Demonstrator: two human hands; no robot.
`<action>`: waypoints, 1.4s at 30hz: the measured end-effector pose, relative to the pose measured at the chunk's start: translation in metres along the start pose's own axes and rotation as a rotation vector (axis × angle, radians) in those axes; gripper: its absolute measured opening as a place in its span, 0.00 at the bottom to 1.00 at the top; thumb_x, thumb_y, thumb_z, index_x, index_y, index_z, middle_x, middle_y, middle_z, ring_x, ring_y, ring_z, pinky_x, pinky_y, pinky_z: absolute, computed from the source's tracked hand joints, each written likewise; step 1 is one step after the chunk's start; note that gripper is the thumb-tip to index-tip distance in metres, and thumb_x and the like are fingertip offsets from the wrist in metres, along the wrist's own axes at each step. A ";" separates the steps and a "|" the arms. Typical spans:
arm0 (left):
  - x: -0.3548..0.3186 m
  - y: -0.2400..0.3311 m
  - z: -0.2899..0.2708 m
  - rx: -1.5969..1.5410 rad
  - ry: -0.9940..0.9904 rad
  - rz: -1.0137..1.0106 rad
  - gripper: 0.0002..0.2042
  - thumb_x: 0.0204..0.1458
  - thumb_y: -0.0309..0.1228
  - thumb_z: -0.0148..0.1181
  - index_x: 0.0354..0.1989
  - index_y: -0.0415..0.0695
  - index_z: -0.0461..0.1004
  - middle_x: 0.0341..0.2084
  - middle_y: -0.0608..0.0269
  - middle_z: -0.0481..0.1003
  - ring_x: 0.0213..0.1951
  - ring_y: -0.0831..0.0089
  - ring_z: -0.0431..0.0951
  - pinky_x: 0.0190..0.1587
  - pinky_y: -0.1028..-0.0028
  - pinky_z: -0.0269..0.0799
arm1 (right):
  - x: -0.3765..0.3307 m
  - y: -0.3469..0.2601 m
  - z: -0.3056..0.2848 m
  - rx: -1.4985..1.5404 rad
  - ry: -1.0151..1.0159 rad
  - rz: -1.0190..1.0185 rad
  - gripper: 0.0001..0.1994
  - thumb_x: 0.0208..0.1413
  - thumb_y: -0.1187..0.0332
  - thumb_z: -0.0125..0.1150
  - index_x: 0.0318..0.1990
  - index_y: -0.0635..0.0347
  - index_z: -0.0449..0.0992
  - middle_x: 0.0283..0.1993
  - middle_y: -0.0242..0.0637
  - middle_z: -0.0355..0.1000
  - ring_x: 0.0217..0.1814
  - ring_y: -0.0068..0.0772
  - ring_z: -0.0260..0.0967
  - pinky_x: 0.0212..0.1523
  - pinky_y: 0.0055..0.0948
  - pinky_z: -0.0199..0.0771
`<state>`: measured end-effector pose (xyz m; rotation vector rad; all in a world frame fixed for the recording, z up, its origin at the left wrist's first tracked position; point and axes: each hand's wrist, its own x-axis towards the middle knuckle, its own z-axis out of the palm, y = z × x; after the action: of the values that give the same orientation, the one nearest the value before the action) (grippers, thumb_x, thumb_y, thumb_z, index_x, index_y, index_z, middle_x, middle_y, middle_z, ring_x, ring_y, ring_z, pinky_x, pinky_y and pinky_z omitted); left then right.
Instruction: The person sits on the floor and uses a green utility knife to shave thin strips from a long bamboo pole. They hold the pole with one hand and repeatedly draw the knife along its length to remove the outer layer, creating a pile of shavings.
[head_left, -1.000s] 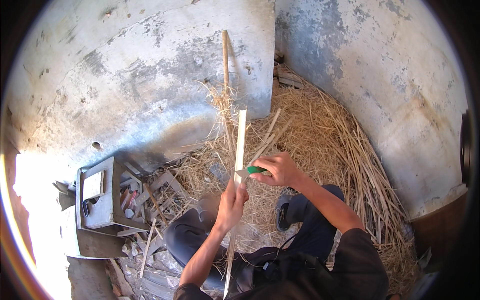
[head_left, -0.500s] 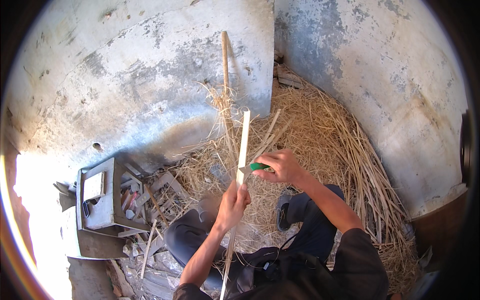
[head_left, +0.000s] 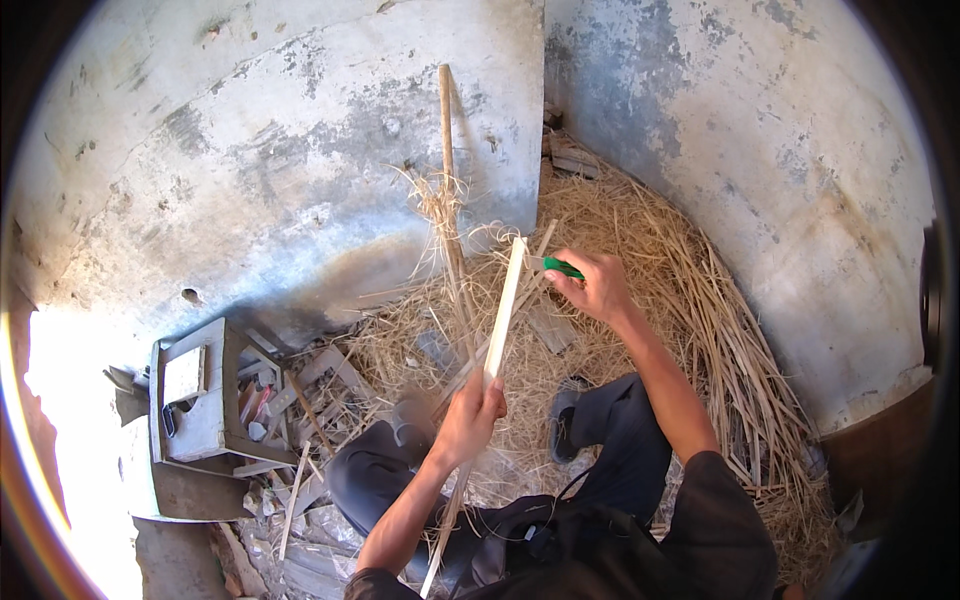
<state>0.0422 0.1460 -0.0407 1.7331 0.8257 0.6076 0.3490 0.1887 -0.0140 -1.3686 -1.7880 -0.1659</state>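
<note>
My left hand (head_left: 469, 418) is closed around a long, pale wooden strip (head_left: 508, 305). The strip slants up and away from me, and its lower end runs down past my left forearm toward my lap. In my right hand (head_left: 596, 285) is a knife with a green handle (head_left: 563, 267), gripped in curled fingers. The short blade (head_left: 536, 262) lies against or right beside the strip near its far end. A thin curled shaving (head_left: 492, 232) shows next to that tip.
A wooden pole (head_left: 446, 120) with shavings caught on it leans against the worn wall (head_left: 300, 110). Straw-like shavings (head_left: 640, 240) cover the floor, and long thin strips (head_left: 740, 350) lie along the right wall. A worn wooden box (head_left: 200, 400) stands among debris at left.
The knife in my right hand has moved up along the strip, from close to my left hand to near the far end. The strip now tilts more to the right.
</note>
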 end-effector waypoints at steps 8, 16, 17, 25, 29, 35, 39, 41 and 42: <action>0.000 -0.002 0.000 -0.095 -0.025 0.006 0.13 0.74 0.36 0.45 0.42 0.37 0.65 0.22 0.63 0.71 0.26 0.74 0.71 0.33 0.68 0.72 | -0.003 -0.005 -0.004 0.071 -0.008 0.034 0.16 0.65 0.53 0.64 0.43 0.57 0.84 0.31 0.34 0.82 0.27 0.29 0.80 0.26 0.30 0.78; 0.000 0.001 0.002 -0.060 -0.019 0.046 0.13 0.75 0.35 0.44 0.44 0.36 0.65 0.22 0.61 0.71 0.25 0.73 0.72 0.32 0.67 0.71 | -0.006 -0.010 -0.005 0.117 -0.017 0.116 0.16 0.65 0.53 0.64 0.43 0.58 0.84 0.32 0.35 0.83 0.28 0.29 0.81 0.27 0.29 0.79; 0.000 0.001 0.002 -0.064 -0.018 0.047 0.13 0.75 0.35 0.44 0.44 0.36 0.65 0.22 0.61 0.71 0.25 0.73 0.72 0.32 0.67 0.71 | -0.007 -0.008 -0.003 0.116 0.002 0.100 0.16 0.65 0.53 0.65 0.43 0.58 0.84 0.32 0.35 0.83 0.28 0.29 0.82 0.27 0.29 0.79; 0.001 -0.002 0.006 -0.048 -0.027 0.029 0.15 0.75 0.38 0.44 0.42 0.37 0.66 0.21 0.61 0.71 0.25 0.72 0.72 0.32 0.66 0.71 | -0.008 -0.024 0.002 0.153 0.009 -0.038 0.16 0.63 0.57 0.67 0.43 0.65 0.81 0.33 0.39 0.81 0.30 0.33 0.81 0.28 0.31 0.79; -0.001 -0.001 0.009 -0.041 -0.024 0.014 0.16 0.75 0.40 0.44 0.38 0.38 0.66 0.21 0.61 0.72 0.25 0.72 0.73 0.33 0.67 0.71 | -0.005 -0.019 0.005 0.156 0.034 0.043 0.17 0.61 0.55 0.69 0.43 0.62 0.83 0.34 0.38 0.83 0.29 0.32 0.82 0.26 0.30 0.80; -0.003 -0.002 0.011 -0.092 -0.050 0.022 0.18 0.75 0.41 0.45 0.36 0.40 0.65 0.20 0.63 0.70 0.25 0.75 0.70 0.32 0.69 0.69 | -0.004 -0.003 -0.003 0.077 0.060 -0.065 0.17 0.62 0.55 0.68 0.43 0.63 0.82 0.36 0.40 0.83 0.31 0.33 0.83 0.27 0.30 0.81; -0.004 0.006 0.008 -0.115 -0.093 -0.026 0.17 0.75 0.41 0.44 0.35 0.41 0.65 0.20 0.66 0.69 0.25 0.77 0.68 0.31 0.70 0.68 | 0.000 0.003 -0.004 0.068 0.105 -0.132 0.20 0.65 0.51 0.63 0.40 0.62 0.82 0.28 0.35 0.78 0.24 0.29 0.77 0.24 0.31 0.76; -0.002 0.008 0.007 -0.127 -0.117 -0.029 0.17 0.75 0.41 0.44 0.35 0.41 0.65 0.21 0.67 0.69 0.25 0.78 0.67 0.31 0.71 0.67 | -0.001 0.015 -0.001 0.060 0.140 -0.047 0.22 0.68 0.49 0.60 0.39 0.62 0.82 0.22 0.32 0.74 0.20 0.25 0.71 0.21 0.31 0.71; -0.003 0.007 0.007 -0.158 -0.132 -0.022 0.17 0.75 0.41 0.44 0.35 0.41 0.65 0.21 0.67 0.69 0.25 0.78 0.67 0.31 0.71 0.67 | -0.003 0.028 -0.001 0.058 0.146 0.047 0.22 0.69 0.48 0.59 0.39 0.61 0.83 0.21 0.30 0.72 0.18 0.23 0.68 0.20 0.31 0.69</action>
<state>0.0473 0.1383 -0.0356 1.6006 0.6851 0.5230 0.3736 0.1970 -0.0262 -1.3217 -1.6269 -0.1826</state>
